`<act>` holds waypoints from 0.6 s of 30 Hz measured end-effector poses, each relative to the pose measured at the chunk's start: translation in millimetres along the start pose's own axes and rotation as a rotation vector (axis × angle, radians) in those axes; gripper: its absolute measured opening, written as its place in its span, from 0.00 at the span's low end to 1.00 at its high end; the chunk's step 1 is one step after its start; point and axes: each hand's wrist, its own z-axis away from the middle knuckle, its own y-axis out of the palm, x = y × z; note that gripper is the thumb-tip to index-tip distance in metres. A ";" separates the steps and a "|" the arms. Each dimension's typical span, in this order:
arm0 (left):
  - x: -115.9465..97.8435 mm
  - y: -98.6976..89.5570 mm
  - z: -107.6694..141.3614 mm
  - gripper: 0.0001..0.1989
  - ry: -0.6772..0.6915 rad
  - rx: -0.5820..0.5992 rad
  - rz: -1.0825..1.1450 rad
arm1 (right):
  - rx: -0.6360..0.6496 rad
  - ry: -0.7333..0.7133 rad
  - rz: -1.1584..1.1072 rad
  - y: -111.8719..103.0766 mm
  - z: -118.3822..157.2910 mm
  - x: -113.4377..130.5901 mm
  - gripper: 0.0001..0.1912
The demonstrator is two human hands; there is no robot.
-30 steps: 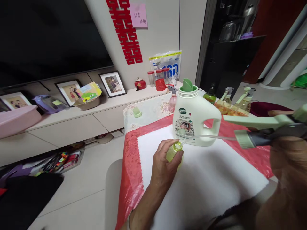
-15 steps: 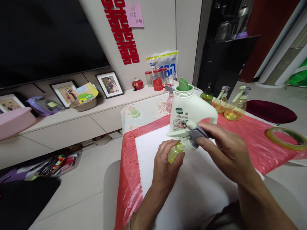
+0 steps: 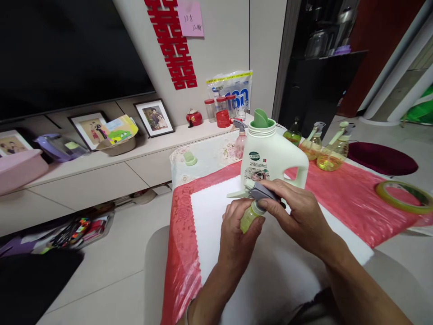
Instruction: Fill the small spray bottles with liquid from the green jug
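Observation:
My left hand (image 3: 238, 230) is closed around a small yellow-green clear bottle (image 3: 249, 218), its neck tipped up to the right. My right hand (image 3: 294, 210) grips a grey and pale-green spray head (image 3: 264, 191), which sits on the bottle's neck. Whether its thread has caught, I cannot tell. The nozzle lever points left. Just behind both hands stands a large pale-green detergent jug (image 3: 272, 151) with its mouth uncovered and a green scoop-shaped piece (image 3: 260, 118) in the opening. A white sheet (image 3: 216, 198) lies under the hands.
A red plastic cover (image 3: 184, 216) spreads over the table. To the right are several spray bottles (image 3: 329, 155) and a roll of tape (image 3: 380, 192). A pale-green cap (image 3: 190, 158) lies at the far left, and a pink spray bottle (image 3: 240, 146) stands behind the jug.
My right hand has brought the spray head down and left onto the bottle's neck; before, the two were apart. My left hand has shifted slightly right with the bottle.

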 end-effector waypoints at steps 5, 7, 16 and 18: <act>2.4 1.5 1.9 0.13 -0.033 -0.006 0.014 | 0.004 -0.009 0.005 1.7 -0.3 -0.1 0.12; 1.7 1.2 2.1 0.13 -0.047 -0.001 0.027 | 0.006 -0.010 0.007 2.3 0.6 -0.5 0.13; -1.7 -0.7 1.5 0.13 -0.055 -0.019 0.080 | 0.001 -0.016 -0.006 7.0 0.6 1.8 0.13; -0.6 -0.6 1.6 0.12 -0.063 -0.035 0.089 | -0.001 -0.007 -0.007 9.5 0.6 3.2 0.12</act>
